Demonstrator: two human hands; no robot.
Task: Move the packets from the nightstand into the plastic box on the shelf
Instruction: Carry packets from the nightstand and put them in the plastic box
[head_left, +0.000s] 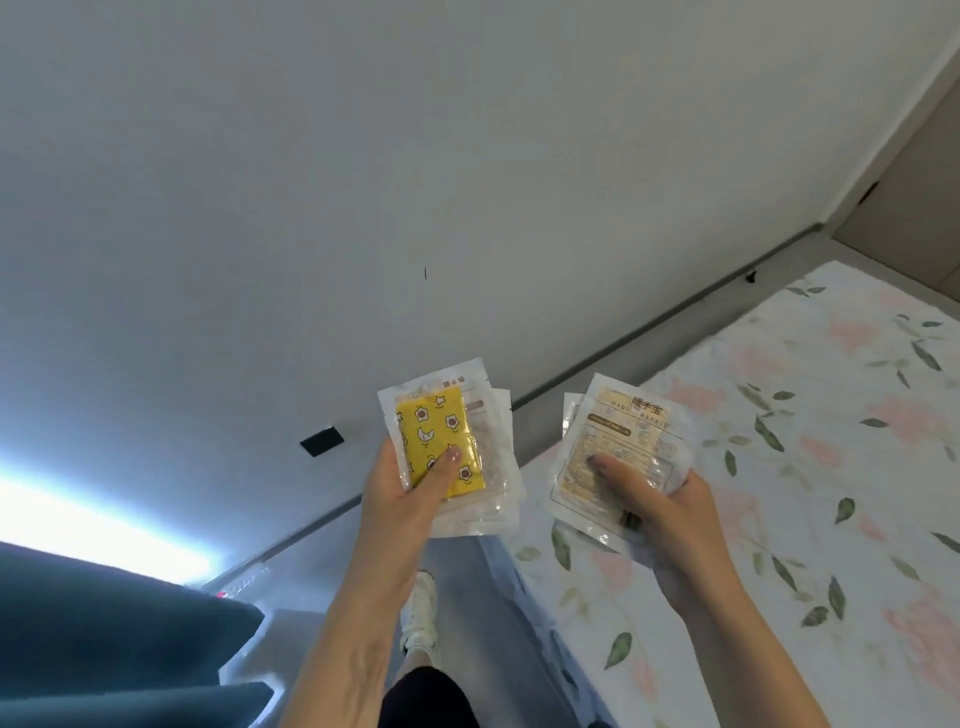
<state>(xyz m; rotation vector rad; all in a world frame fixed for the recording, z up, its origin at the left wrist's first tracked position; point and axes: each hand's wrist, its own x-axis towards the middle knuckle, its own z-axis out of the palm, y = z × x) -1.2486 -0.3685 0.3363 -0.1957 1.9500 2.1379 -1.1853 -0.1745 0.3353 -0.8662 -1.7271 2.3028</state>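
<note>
Left hand (400, 499) thumb clamps yellow-print packet stack (449, 447); right hand (660, 512) thumb clamps printed packet stack (613, 457). Both held mid-air, beside bed (805, 467) edge. Risk: slick loose stacks fan, slip. Box unseen.

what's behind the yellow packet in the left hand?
More clear packets stacked behind the yellow packet in the left hand; only edges show, so count and prints stay hidden.

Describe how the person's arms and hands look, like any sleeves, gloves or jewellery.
Both forearms are bare up to the frame's bottom edge: no sleeves show. The left hand and right hand wear no gloves, and no rings, watch or bracelet are visible. The nails look short with a pale, slightly glossy finish.
</note>
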